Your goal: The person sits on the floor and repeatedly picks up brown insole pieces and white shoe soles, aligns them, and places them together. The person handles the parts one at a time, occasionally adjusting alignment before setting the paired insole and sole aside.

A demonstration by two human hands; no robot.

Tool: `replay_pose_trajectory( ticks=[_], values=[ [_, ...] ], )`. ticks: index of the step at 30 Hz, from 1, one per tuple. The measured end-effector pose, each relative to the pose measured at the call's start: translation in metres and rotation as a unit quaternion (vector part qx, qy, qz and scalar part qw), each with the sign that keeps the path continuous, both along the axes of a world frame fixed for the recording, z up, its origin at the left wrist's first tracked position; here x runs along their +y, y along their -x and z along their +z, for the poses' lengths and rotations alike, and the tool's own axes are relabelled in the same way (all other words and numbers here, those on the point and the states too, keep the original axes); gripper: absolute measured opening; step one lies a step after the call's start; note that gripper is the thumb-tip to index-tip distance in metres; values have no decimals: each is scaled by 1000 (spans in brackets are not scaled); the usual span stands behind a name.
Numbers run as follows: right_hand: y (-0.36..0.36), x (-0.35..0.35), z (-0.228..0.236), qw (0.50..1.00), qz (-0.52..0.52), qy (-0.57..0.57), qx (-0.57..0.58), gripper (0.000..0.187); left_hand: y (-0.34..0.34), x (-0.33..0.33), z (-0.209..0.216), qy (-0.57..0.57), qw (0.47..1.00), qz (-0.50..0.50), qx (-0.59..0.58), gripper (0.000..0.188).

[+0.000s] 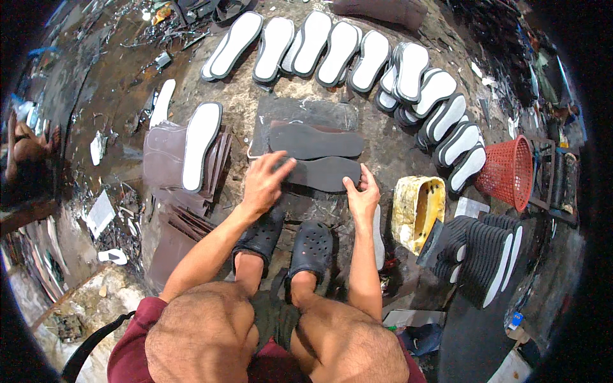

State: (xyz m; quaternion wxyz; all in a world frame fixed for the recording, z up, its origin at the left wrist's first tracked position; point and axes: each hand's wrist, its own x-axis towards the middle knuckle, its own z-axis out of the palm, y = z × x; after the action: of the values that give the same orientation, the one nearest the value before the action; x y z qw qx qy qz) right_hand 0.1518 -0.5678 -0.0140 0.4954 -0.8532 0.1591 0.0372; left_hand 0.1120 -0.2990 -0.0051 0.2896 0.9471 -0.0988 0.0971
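Observation:
Two dark grey shoe soles lie side by side on a dark slab (306, 110) in front of me. The nearer sole (325, 175) has its right end between the thumb and fingers of my right hand (363, 195). Over its left end is my left hand (263, 183), fingers apart and slightly blurred; I cannot tell whether they touch it. The farther sole (313, 142) rests on brown sheet material (348, 130), whose edge shows along its far side.
White-topped soles (341, 54) curve round the far and right sides. Left stands a pile of brown sheets (163, 156) with a white-topped sole (203, 147) on it. To the right are a yellow-stained container (408, 210), a red basket (507, 172) and stacked dark soles (479, 258).

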Motion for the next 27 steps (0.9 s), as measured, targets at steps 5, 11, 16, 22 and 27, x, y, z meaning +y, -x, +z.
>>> replay_pose_trajectory(
  ticks=[5,11,16,22,27],
  values=[
    [0,1,2,999,-3,-40,15,62,-15,-34,1,35,984,-176,9,52],
    [-3,6,9,968,53,228,-94,67,-32,-23,-22,53,974,-221,0,53],
    [4,-10,8,999,-22,-39,18,70,-54,-30,-3,51,960,-264,77,50],
    [-10,-40,69,963,-38,-249,-95,66,-71,0,57,224,934,-246,133,50],
    [-42,-9,169,918,282,42,-276,58,-76,40,105,545,697,-226,406,53]
  ],
)
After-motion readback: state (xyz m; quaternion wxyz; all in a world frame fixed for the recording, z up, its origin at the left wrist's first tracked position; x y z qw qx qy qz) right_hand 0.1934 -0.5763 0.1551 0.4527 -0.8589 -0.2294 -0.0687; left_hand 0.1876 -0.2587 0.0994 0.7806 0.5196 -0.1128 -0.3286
